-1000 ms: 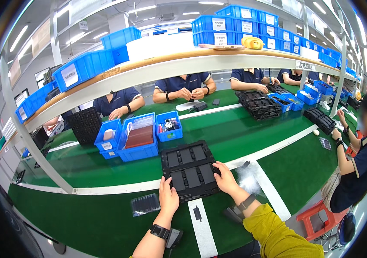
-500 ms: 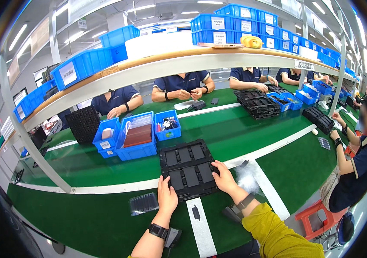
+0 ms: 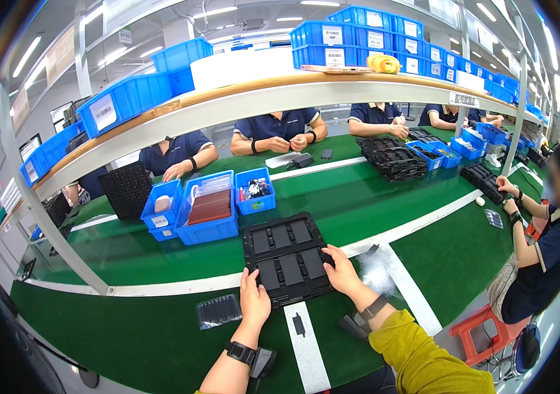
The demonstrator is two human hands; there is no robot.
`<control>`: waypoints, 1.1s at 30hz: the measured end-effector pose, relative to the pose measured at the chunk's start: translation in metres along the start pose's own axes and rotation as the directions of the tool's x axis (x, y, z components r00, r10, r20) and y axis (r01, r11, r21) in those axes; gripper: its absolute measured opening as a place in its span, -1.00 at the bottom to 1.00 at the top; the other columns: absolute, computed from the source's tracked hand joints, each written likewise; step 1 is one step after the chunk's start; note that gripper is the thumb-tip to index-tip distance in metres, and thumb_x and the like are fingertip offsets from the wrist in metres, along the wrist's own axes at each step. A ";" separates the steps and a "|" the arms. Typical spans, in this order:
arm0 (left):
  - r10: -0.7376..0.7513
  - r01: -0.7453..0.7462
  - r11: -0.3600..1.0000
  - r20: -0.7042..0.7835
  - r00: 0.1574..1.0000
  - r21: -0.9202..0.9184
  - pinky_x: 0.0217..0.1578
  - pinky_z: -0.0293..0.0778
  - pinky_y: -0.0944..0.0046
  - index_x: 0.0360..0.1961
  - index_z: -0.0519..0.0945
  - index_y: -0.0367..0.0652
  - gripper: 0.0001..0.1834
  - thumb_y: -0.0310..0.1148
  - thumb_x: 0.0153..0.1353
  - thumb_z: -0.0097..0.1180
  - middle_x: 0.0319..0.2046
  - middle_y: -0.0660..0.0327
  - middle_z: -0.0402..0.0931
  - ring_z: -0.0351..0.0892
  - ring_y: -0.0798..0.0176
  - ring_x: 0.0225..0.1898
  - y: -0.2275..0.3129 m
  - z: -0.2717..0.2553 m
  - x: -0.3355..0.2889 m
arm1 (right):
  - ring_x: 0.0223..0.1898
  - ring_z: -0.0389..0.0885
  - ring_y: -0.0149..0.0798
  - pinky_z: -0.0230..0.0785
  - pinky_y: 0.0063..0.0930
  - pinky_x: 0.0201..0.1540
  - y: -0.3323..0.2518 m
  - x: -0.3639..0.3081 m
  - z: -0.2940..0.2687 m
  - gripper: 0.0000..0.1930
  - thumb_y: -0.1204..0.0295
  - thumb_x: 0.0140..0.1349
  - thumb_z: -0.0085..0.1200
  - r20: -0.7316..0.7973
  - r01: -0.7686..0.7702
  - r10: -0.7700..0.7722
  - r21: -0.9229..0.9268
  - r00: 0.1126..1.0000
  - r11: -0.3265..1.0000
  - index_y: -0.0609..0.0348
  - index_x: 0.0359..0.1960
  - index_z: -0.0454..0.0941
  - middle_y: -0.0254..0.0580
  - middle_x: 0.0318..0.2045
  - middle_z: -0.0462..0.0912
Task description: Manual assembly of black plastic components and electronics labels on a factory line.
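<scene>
- Two bare hands on the job: our left hand [image 3: 255,301] holds the near left side of a black tray [image 3: 284,251], and our right hand [image 3: 343,270] holds its right side.
- Fingers sit along both edges, so the tray lies between our palms, just ahead of the wrists; whether it rests fully on the table we can't tell.
- Look at that tray: squarish, matte, moulded like hard plastic, with notched rims and two rows of smooth, dark rectangular panels [image 3: 290,269].
- Behind the hands we've got a black wristband [image 3: 240,352] on the left, a dark grey one [image 3: 375,306] on the right, and a wrinkled mustard sleeve [image 3: 418,348].
- Just left of our left hand, a glossy clear pack [image 3: 219,311] shows dark strips side by side.
- Below the tray, a small black part [image 3: 299,324] lies on a pale flat strip [image 3: 311,364].
- Right of our right hand, crinkled clear plastic [image 3: 377,274] catches the light.
- Beyond the tray, a smooth blue bin [image 3: 211,234] carries reddish-brown flat blocks [image 3: 211,208], all on the deep green table [image 3: 129,328].
- Farther right, a seated co-worker [image 3: 529,243] reaches toward another dark tray [image 3: 485,182].
</scene>
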State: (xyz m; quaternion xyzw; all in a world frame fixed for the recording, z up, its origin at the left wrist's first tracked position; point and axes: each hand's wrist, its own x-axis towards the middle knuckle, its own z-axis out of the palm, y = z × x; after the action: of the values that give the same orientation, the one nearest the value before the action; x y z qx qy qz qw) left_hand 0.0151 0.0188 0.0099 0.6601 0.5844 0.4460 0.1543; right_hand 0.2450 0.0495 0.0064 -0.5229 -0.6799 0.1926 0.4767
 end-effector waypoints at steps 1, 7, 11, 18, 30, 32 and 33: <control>0.001 -0.001 1.000 0.000 1.000 0.000 0.17 0.05 0.11 0.01 0.31 -0.27 -0.59 -0.58 0.06 -0.16 0.16 -0.13 0.08 0.07 -0.13 0.19 0.000 0.000 0.000 | 0.15 0.22 0.01 0.08 -0.31 0.18 0.001 0.000 0.000 -0.61 0.57 0.04 -0.02 -0.003 -0.006 0.006 -0.004 1.000 1.000 0.21 -0.02 0.35 0.07 0.07 0.30; -0.023 0.023 1.000 0.005 1.000 -0.007 0.18 0.04 0.12 0.01 0.30 -0.27 -0.59 -0.59 0.07 -0.16 0.16 -0.13 0.08 0.06 -0.13 0.20 0.000 0.000 0.000 | 0.14 0.22 0.05 0.07 -0.30 0.19 -0.005 -0.001 -0.001 -0.60 0.60 0.03 -0.04 0.004 -0.002 0.002 -0.009 1.000 1.000 0.28 -0.03 0.33 0.15 0.05 0.29; 0.011 -0.011 1.000 -0.008 1.000 -0.021 0.18 0.05 0.12 0.01 0.30 -0.27 -0.59 -0.59 0.07 -0.16 0.16 -0.14 0.08 0.06 -0.13 0.20 -0.003 0.002 0.001 | 0.14 0.22 0.05 0.07 -0.30 0.19 0.000 0.001 0.000 -0.60 0.59 0.02 -0.03 0.001 0.007 -0.007 -0.018 1.000 1.000 0.28 -0.03 0.33 0.15 0.06 0.29; 0.013 -0.013 1.000 -0.005 1.000 -0.010 0.17 0.05 0.11 0.01 0.30 -0.27 -0.58 -0.59 0.06 -0.16 0.16 -0.14 0.08 0.06 -0.13 0.20 -0.002 0.001 0.000 | 0.13 0.23 0.05 0.08 -0.30 0.18 -0.003 0.000 -0.001 -0.60 0.60 0.02 -0.03 -0.003 0.007 -0.007 -0.005 1.000 1.000 0.28 -0.03 0.33 0.15 0.05 0.29; 0.011 -0.011 1.000 -0.013 1.000 0.000 0.18 0.05 0.10 0.01 0.31 -0.25 -0.58 -0.60 0.04 -0.14 0.16 -0.15 0.08 0.07 -0.14 0.19 -0.002 0.001 0.000 | 0.14 0.24 0.01 0.09 -0.31 0.18 0.003 0.000 0.003 -0.61 0.57 0.04 -0.01 -0.007 0.003 -0.003 -0.018 1.000 1.000 0.21 -0.02 0.35 0.07 0.07 0.30; 0.008 -0.008 1.000 -0.009 1.000 0.003 0.18 0.05 0.10 0.01 0.31 -0.25 -0.58 -0.60 0.04 -0.14 0.16 -0.15 0.08 0.07 -0.14 0.19 -0.002 0.001 0.000 | 0.14 0.24 0.01 0.09 -0.32 0.18 0.003 0.000 0.002 -0.61 0.57 0.04 -0.01 -0.010 0.000 0.000 -0.021 1.000 1.000 0.21 -0.03 0.35 0.07 0.07 0.30; 0.003 -0.003 1.000 -0.006 1.000 0.006 0.18 0.05 0.10 0.01 0.31 -0.26 -0.58 -0.60 0.04 -0.14 0.16 -0.14 0.08 0.07 -0.14 0.19 -0.001 0.001 0.000 | 0.14 0.24 0.01 0.09 -0.32 0.18 0.002 0.000 0.002 -0.61 0.57 0.04 -0.01 -0.012 -0.001 0.001 -0.015 1.000 1.000 0.21 -0.03 0.35 0.06 0.07 0.30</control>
State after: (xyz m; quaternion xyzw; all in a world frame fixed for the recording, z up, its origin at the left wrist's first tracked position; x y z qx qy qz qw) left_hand 0.0148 0.0197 0.0086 0.6602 0.5852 0.4465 0.1497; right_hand 0.2442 0.0503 0.0041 -0.5278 -0.6783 0.1846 0.4766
